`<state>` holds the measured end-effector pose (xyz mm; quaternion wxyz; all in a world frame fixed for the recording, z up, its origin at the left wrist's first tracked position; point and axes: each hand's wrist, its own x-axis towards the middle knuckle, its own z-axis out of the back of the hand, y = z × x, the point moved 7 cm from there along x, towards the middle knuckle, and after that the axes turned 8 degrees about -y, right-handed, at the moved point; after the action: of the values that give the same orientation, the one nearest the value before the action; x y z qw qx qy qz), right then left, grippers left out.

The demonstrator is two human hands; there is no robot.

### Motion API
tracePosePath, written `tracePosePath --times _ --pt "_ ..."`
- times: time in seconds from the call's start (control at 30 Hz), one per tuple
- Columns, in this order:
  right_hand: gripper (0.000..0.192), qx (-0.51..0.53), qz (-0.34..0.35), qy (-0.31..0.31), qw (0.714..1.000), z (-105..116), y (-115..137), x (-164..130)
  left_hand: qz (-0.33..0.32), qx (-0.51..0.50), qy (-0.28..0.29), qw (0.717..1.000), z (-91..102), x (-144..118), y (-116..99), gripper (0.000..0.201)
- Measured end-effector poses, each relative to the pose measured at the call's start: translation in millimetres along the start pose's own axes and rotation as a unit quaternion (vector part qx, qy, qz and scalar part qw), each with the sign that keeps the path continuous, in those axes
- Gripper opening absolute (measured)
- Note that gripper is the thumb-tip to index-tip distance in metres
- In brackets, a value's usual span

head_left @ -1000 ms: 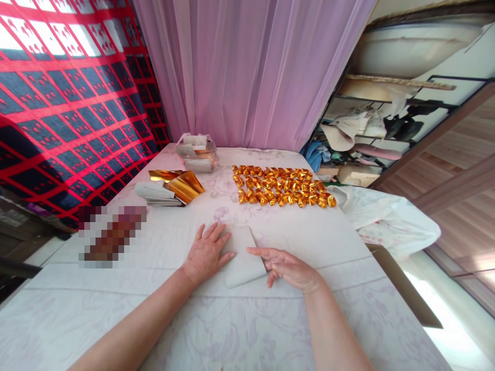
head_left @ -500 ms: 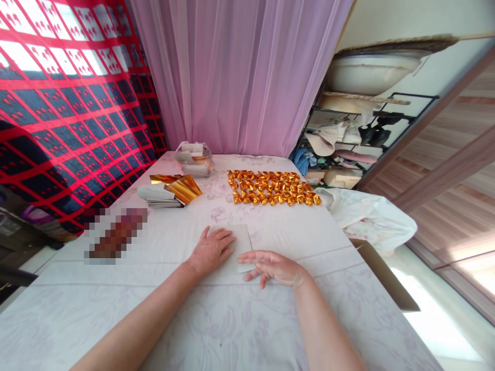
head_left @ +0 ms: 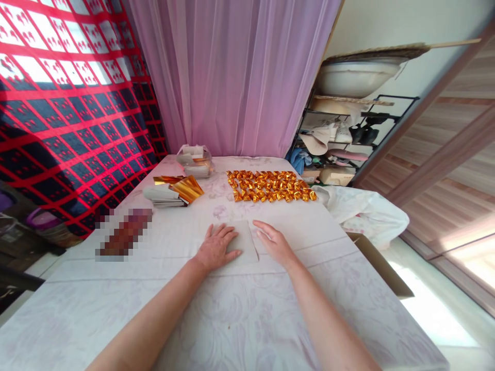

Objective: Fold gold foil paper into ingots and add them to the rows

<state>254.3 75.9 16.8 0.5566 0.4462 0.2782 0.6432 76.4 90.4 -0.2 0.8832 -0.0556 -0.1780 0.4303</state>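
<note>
pressing flat on the table (head_left: 216,319), a pale paper sheet (head_left: 244,242) is held under the left hand (head_left: 215,250), fingers spread and laid open across the sheet's left part, nothing pinched. the hold is judged to keep the sheet still and smoothed against the cloth.

item: right hand (head_left: 274,241). laid palm down on the table just beside the sheet's right edge, fingers extended and together, nothing clasped; whether the fingertips touch the edge cannot be told. the placement is judged to steady or line up that side.

item: paper sheet. located at the near middle of the table, between the two hands. lying flat, roughly rectangular; long axis running from the person toward the far curtain (head_left: 235,72), leaning slightly left at the far end.

item: gold folded pieces (head_left: 270,186). set out in tidy rows at the far right of the table, well apart from the hands, judged so arranged for keeping count.

item: stack of gold foil sheets (head_left: 181,188). lying far left, on pale sheets.

item: clear bag (head_left: 195,159). standing behind the stack, near the curtain.

item: white cloth (head_left: 367,216). draped off the right edge of the table.
</note>
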Motion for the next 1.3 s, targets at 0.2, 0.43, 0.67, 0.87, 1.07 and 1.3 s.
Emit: tracePosePath --times 0.2,0.43,0.67,0.87,1.07,1.3 --pt "0.051 -0.353 0.107 0.139 0.919 -53.3 7.2 15.7 -0.01 -0.001 -0.009 1.0 -0.5 -0.8 0.4 0.057" --pt "0.056 -0.375 0.099 0.184 0.903 -54.8 -5.9 10.4 -0.021 0.023 -0.035 0.999 -2.2 -3.3 0.8 0.056" --pt "0.058 -0.363 0.1 0.156 0.913 -43.5 -14.7 6.9 -0.031 0.035 -0.062 0.997 -2.2 -6.0 3.8 0.058" --pt "0.056 -0.344 0.111 0.12 0.925 -38.1 -8.5 3.0 -0.056 0.051 -0.077 0.994 -0.7 -8.5 2.8 0.059" --pt "0.052 -0.302 0.139 0.162 0.929 -40.2 -0.2 -1.9 -0.082 0.07 -0.078 0.991 1.0 -8.9 0.0 0.058" --pt "0.05 -0.29 0.124 0.165 0.934 -35.3 1.6 -1.4 -0.09 0.073 -0.079 0.99 4.6 -8.6 1.4 0.054"
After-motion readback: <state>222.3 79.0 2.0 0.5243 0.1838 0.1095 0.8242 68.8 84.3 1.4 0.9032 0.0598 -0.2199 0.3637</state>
